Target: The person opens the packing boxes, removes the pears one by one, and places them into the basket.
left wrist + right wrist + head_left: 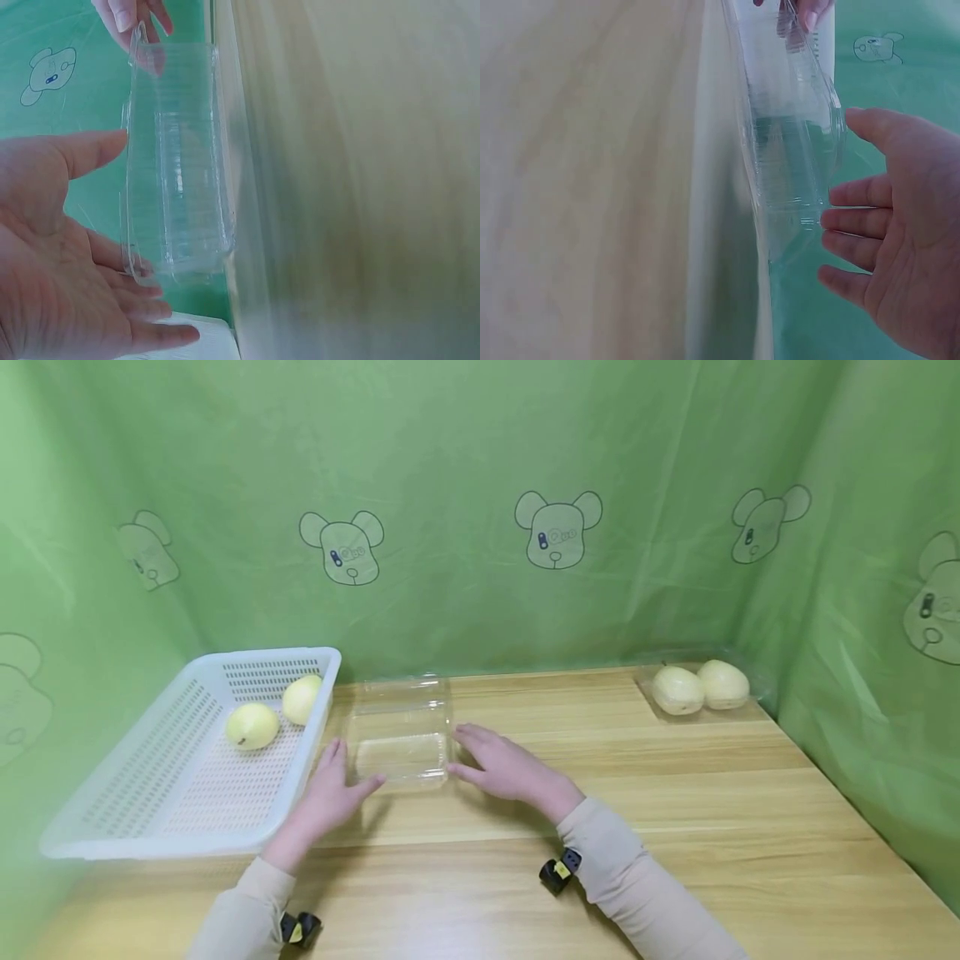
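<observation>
A clear plastic clamshell box (401, 756) lies on the wooden table, its lid laid back toward the curtain. My left hand (330, 793) is at the box's left side, thumb and fingers spread; in the left wrist view the thumb reaches its rim (129, 187). On the opposite side is my right hand (510, 766), fingers extended, with the fingertips (832, 219) at or very near the plastic. Whether they touch it is hard to tell. Neither hand is curled round anything.
Left of the box stands a white perforated basket (187, 843) with two pale yellow pears (252, 727) inside. At the far right corner, another clear box (686, 717) contains two more pears (723, 685). A green curtain (465, 610) encloses the back and sides of the table (675, 827).
</observation>
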Demonstrator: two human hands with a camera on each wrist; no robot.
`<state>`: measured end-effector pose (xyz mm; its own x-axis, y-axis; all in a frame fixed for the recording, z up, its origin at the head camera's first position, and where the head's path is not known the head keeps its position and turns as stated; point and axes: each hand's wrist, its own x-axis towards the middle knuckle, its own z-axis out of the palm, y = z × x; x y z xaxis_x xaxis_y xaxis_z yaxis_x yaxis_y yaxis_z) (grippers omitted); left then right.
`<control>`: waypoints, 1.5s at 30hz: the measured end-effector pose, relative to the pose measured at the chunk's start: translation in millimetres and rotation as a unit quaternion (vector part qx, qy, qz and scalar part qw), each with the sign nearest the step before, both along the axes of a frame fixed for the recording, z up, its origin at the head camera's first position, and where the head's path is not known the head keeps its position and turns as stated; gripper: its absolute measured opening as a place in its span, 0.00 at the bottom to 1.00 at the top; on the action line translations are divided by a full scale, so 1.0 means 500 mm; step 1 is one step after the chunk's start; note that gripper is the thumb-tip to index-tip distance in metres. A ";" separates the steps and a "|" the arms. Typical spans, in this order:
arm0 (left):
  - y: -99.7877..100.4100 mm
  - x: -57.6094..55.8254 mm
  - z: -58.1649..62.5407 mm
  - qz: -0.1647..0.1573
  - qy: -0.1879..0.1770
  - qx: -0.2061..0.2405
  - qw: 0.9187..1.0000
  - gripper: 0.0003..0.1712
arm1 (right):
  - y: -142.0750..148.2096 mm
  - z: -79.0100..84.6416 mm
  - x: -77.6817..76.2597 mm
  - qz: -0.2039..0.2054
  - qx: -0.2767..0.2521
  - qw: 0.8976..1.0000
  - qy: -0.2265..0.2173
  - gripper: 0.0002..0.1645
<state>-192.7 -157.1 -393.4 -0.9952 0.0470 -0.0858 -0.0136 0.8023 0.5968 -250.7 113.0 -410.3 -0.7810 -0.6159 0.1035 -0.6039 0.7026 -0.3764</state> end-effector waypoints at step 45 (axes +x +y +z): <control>0.140 -0.063 0.070 -0.035 0.081 0.082 0.993 0.43 | 0.221 0.139 -0.057 -0.148 -0.116 0.982 -0.025 0.45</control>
<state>-224.1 -86.9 -358.6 -0.9890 0.1174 0.0895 0.1460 0.6897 0.7092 -279.0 223.4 -340.7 -0.9296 -0.3260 0.1719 -0.3637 0.7359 -0.5712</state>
